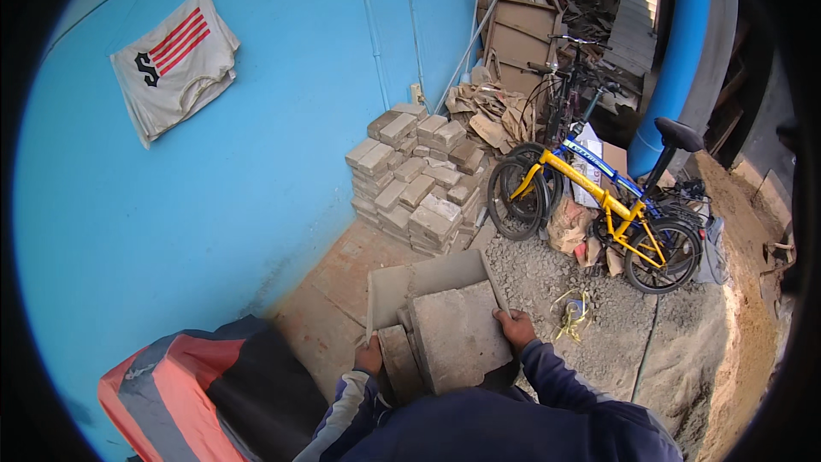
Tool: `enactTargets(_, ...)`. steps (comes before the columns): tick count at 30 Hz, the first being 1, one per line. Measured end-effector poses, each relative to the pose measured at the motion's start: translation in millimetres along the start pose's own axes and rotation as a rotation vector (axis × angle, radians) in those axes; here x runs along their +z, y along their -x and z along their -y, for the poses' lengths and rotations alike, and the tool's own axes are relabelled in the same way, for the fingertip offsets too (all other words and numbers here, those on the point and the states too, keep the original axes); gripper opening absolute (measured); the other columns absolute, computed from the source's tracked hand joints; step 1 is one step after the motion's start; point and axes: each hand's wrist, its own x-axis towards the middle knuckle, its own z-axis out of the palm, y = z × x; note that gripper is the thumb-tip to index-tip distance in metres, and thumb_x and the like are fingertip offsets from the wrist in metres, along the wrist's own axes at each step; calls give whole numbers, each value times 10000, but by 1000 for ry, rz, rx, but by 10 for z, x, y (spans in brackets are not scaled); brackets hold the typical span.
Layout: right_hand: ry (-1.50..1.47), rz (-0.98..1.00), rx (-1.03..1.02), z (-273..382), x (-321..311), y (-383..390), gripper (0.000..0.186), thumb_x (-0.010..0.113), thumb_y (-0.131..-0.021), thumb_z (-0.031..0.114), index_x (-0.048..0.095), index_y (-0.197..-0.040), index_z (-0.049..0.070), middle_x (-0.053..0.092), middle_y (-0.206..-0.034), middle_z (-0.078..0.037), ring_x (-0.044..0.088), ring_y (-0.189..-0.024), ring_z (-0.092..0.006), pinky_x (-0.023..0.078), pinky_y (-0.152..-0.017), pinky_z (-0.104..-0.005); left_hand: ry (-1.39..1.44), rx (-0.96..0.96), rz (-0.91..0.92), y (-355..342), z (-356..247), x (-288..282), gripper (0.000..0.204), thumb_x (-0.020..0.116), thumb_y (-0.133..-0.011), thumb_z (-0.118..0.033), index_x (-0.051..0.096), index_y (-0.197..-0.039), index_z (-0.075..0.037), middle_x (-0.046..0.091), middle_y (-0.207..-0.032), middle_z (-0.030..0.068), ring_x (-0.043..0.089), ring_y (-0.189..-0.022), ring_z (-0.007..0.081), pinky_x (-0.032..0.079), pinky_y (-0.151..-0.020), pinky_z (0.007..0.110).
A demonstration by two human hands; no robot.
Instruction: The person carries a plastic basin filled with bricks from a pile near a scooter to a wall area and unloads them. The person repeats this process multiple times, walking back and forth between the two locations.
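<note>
In front of my body is a grey rectangular tub (423, 276) loaded with concrete paving blocks. A broad rough slab (459, 335) lies on top at the right, and a narrower block (398, 361) leans at the left with more pieces beside it. My left hand (369, 356) is closed round the tub's left rim. At the right rim, close to the slab's edge, my right hand (516, 329) is closed too; its fingertips are partly hidden. My dark jacket covers the tub's near side.
Stacked paving blocks (410, 173) stand against the blue wall (205, 205). A yellow folding bicycle (603, 197) and a blue one are parked on grey gravel at the right. A red and black cover (184, 376) bulges up at lower left. Yellow strapping (566, 316) lies right of the tub.
</note>
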Motion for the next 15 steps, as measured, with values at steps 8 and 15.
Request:
enactTargets(8, -79, -10, 104, 1024, 705, -644, 422, 688, -876, 380, 713, -908, -40, 652, -725, -36, 579, -646, -127, 467, -622, -297, -272, -12, 183, -1603, -853, -389, 677, 479, -966, -497, 642, -1051, 155, 647, -996, 369, 621, -1037, 497, 487, -887, 462)
enactTargets(15, -114, -13, 133, 1351, 1257, -1809, 432, 685, -872, 382, 707, -899, -48, 654, -735, -47, 577, -645, -133, 470, -625, -301, -242, 93, 252, -2985, -1140, -104, 656, 467, -975, -482, 638, -1018, 150, 612, -997, 401, 607, -1011, 512, 480, -864, 493)
